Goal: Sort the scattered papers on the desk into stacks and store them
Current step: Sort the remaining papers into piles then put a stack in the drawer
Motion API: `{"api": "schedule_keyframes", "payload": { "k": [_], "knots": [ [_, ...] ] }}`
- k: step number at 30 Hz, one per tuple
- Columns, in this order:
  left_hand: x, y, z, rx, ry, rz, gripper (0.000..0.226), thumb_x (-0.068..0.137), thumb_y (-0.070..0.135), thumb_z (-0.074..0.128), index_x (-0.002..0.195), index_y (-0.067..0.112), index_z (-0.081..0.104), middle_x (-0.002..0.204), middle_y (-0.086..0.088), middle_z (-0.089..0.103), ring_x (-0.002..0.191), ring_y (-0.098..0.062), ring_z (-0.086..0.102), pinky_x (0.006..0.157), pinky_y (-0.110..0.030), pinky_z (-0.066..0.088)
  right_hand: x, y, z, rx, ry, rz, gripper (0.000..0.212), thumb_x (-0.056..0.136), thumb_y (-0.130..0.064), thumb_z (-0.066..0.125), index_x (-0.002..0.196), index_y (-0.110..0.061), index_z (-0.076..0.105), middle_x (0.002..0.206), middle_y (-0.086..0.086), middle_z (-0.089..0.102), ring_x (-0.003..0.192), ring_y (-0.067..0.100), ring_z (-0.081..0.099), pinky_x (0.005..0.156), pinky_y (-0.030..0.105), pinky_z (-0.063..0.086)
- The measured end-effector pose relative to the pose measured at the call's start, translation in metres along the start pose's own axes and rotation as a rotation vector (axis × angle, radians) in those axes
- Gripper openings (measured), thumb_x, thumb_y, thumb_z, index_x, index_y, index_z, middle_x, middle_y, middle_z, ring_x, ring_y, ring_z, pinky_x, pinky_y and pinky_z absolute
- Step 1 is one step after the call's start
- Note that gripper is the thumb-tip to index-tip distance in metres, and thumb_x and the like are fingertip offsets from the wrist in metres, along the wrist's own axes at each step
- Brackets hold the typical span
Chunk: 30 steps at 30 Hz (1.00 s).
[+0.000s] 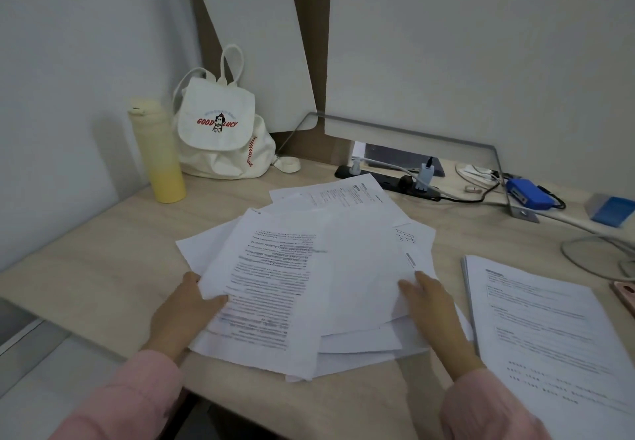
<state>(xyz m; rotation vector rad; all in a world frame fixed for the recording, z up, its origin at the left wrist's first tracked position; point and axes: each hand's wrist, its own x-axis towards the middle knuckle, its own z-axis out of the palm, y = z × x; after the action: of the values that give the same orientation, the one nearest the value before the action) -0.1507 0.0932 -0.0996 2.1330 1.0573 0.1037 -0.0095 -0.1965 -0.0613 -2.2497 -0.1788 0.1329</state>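
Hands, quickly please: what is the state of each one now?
Left hand: pinches the edge of the scattered papers, thumb on top.
Right hand: open, resting flat on the same papers.

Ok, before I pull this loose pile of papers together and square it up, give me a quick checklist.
1. Left hand holds the loose pile at its left edge, thumb on top: ok.
2. Right hand rests flat on the pile's right side: ok.
3. Sheets aligned: not ok, they are fanned at different angles.
4. Gap to the neat stack on the right: cannot tell, the edges look very close.
5. Yellow bottle upright and apart from the pile: ok.
6. Far sheet free of the power strip: not ok, its corner reaches the strip.
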Motion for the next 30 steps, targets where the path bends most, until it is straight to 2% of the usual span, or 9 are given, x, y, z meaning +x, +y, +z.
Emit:
{"api": "schedule_keyframes", "payload": {
  "k": [8,12,14,16,17,19,22,26,30],
  "knots": [
    [-0.025,0.001,0.004,-0.425,-0.005,0.091,0.008,0.092,0.021,0.055,0.086,0.015,0.056,0.092,-0.007,0.067,0.078,-0.021,0.062,0.066,-0.032,0.045,-0.003,-0.029,-0.04,0.298,0.442,-0.203,0.016,0.099,-0.022,0.037,0.093,-0.014,0.05,0.072,-0.008,0.051,0.066,0.015,0.05,0.064,0.034,0.045],
    [-0.034,0.001,-0.001,-0.529,-0.017,0.099,0.009,0.092,0.016,0.056,0.095,0.009,0.06,0.09,-0.008,0.07,0.075,-0.024,0.065,0.062,-0.031,0.048,-0.016,-0.043,-0.042,0.352,0.613,-0.451,0.016,0.099,-0.021,0.037,0.106,-0.017,0.051,0.07,-0.016,0.047,0.057,-0.008,0.049,0.051,0.009,0.038],
    [-0.035,0.0,-0.004,-0.573,-0.051,0.088,0.01,0.091,0.016,0.057,0.095,0.008,0.062,0.09,-0.011,0.071,0.073,-0.024,0.066,0.061,-0.03,0.048,-0.023,-0.042,-0.033,0.182,0.538,-0.646,0.016,0.097,-0.018,0.037,0.107,-0.022,0.048,0.071,-0.017,0.051,0.061,-0.009,0.049,0.054,0.004,0.038],
    [-0.034,-0.005,-0.004,-0.616,-0.075,0.069,0.011,0.09,0.016,0.058,0.095,0.01,0.065,0.094,-0.014,0.072,0.076,-0.027,0.066,0.064,-0.031,0.048,-0.029,-0.035,-0.016,-0.039,0.367,-0.801,0.027,0.091,-0.012,0.039,0.113,-0.021,0.052,0.096,-0.011,0.065,0.088,-0.009,0.053,0.082,-0.003,0.039],
    [-0.033,-0.008,-0.003,-0.631,-0.079,0.058,0.012,0.09,0.017,0.058,0.097,0.012,0.066,0.097,-0.014,0.071,0.081,-0.028,0.067,0.068,-0.032,0.048,-0.03,-0.028,-0.006,-0.156,0.269,-0.885,0.033,0.087,-0.005,0.044,0.113,-0.02,0.056,0.106,-0.009,0.065,0.1,-0.003,0.054,0.097,0.003,0.036],
    [-0.034,-0.015,-0.001,-0.682,-0.064,0.024,0.017,0.09,0.021,0.058,0.103,0.014,0.067,0.103,-0.011,0.07,0.092,-0.027,0.066,0.077,-0.034,0.05,-0.034,-0.011,0.014,-0.367,0.074,-0.989,0.044,0.068,0.005,0.06,0.105,-0.018,0.067,0.104,-0.004,0.071,0.097,0.009,0.065,0.098,0.018,0.041],
    [-0.042,-0.017,0.002,-0.966,-0.079,-0.002,0.026,0.091,0.028,0.054,0.11,0.015,0.066,0.105,-0.005,0.072,0.094,-0.021,0.067,0.075,-0.031,0.057,-0.045,0.014,0.035,-0.533,-0.177,-0.898,0.055,0.051,-0.006,0.071,0.104,-0.019,0.068,0.092,-0.004,0.074,0.079,0.012,0.071,0.069,0.018,0.054],
    [-0.058,-0.01,0.015,-1.213,-0.223,0.026,0.043,0.078,0.037,0.063,0.116,0.018,0.062,0.109,0.002,0.073,0.101,-0.014,0.068,0.076,-0.025,0.058,-0.054,0.027,0.045,-0.328,-0.248,-0.621,0.048,0.088,-0.008,0.048,0.133,-0.024,0.048,0.132,-0.011,0.052,0.124,0.007,0.048,0.098,0.009,0.03],
    [-0.07,-0.003,0.045,-1.001,-0.289,-0.02,0.031,0.085,0.003,0.061,0.115,0.01,0.057,0.107,-0.004,0.067,0.091,-0.018,0.065,0.07,-0.023,0.058,-0.053,0.029,0.046,-0.233,-0.278,-0.532,0.042,0.093,-0.006,0.042,0.128,-0.025,0.054,0.136,-0.017,0.044,0.127,-0.004,0.037,0.102,0.001,0.016]
  ]
}}
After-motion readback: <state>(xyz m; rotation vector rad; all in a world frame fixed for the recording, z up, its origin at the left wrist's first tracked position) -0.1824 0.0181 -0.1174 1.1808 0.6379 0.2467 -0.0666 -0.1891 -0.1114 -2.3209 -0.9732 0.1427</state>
